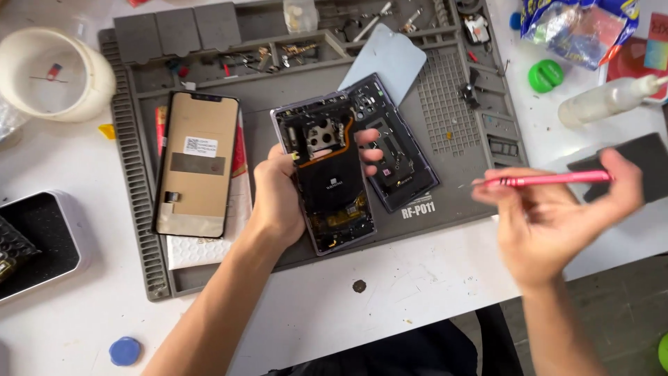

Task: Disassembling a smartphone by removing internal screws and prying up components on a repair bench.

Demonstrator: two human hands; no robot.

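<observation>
The left hand [278, 198] is wrapped around one opened phone [327, 177], thumb on its left edge and fingertips curled over the right edge, holding it tilted just above the centre of the grey work mat [445, 118]. The phone's insides face up. The right hand [550, 216], out at three o'clock from the phone and well apart from it, pinches one pink screwdriver [550, 179] between thumb and fingers; the hand is blurred, and the tool's tip points back toward the phone.

Touching the held phone at its two o'clock lies a second dark phone frame [400, 163], and one pale blue back cover [386, 59] rests at twelve. At nine o'clock one loose screen [197, 163] lies face down on a white packet [205, 247]. Farther off there are one roll of white tape [52, 73] at ten o'clock, one squeeze bottle [609, 99] and one green cap [546, 74] at two, and one blue cap [124, 350] at seven.
</observation>
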